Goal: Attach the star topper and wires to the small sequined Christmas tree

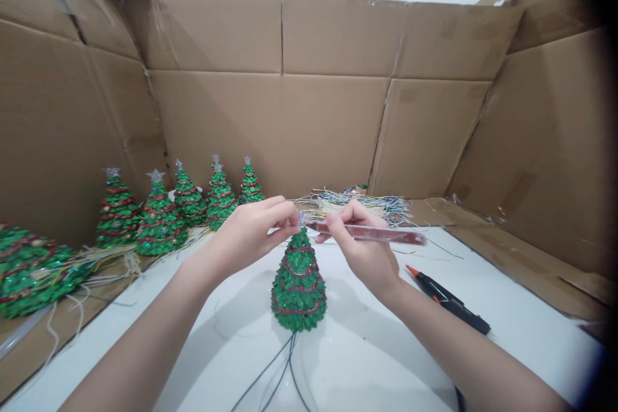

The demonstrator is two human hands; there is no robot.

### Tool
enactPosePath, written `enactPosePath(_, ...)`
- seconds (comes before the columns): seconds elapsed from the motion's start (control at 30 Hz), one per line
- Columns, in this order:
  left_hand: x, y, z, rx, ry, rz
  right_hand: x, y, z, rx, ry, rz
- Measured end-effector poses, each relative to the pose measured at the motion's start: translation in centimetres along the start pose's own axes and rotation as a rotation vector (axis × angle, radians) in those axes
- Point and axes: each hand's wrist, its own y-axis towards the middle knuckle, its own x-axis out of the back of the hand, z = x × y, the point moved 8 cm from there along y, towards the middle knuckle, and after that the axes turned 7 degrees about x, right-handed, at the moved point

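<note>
Head view: one small green Christmas tree (299,283) stands upright on the white counter (360,367), centred between the two hands, with three dark wires (290,360) trailing from its base. Work appears to be at the tip, probably seating the one pale star topper (302,216); the next move would call for a steady hold there and a fine touch from the tool. The left hand (258,226) has its grip pinched at the treetop, apparently on the topper. The right hand (371,262) has its grip clasped around one reddish tweezers-like tool (403,235), its end near the tip. To the right lies one black pen-shaped tool (449,302) with an orange tip. Behind is a pile of thin wires (386,206), too many to count. At left, five trees (161,225) stand clearly, a further star hinting at a sixth; one fallen tree (33,273) lies nearer. Cardboard walls (333,129) surround everything.
</note>
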Motion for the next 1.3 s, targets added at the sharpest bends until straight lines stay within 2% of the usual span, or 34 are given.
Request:
enactPosePath(0.17, -0.3, 0.0, 0.1, 0.003, -0.012, -0.018, -0.5, -0.3, -0.1, -0.049, -0.023, 0.041)
enactPosePath(0.5, -0.5, 0.2, 0.6, 0.062, 0.001, -0.032, -1.0, -0.7, 0.0, -0.012, 0.000, 0.052)
enactPosePath(0.77, -0.5, 0.1, -0.2, -0.037, 0.094, -0.056, -1.5, -0.7, -0.6, 0.038, 0.067, 0.087)
enactPosePath(0.87, -0.6, 0.1, -0.1, -0.024, 0.129, -0.037, -1.5, -0.7, -0.5, 0.036, 0.040, 0.097)
enactPosePath(0.97, -0.7, 0.1, 0.1, 0.027, 0.103, -0.004, -0.8, -0.5, -0.2, 0.054, -0.021, 0.068)
enactPosePath(1.13, -0.6, 0.1, 0.4, 0.077, 0.044, 0.017, 0.8, -0.2, -0.1, 0.102, -0.057, -0.064)
enactPosePath(1.2, -0.6, 0.2, 0.6, 0.087, 0.020, 0.009, 0.4, -0.1, -0.1, 0.136, -0.095, -0.019)
enactPosePath(1.3, -0.6, 0.3, 1.1, 0.110, -0.034, 0.000, -1.3, 0.0, -0.1, 0.221, -0.228, 0.118)
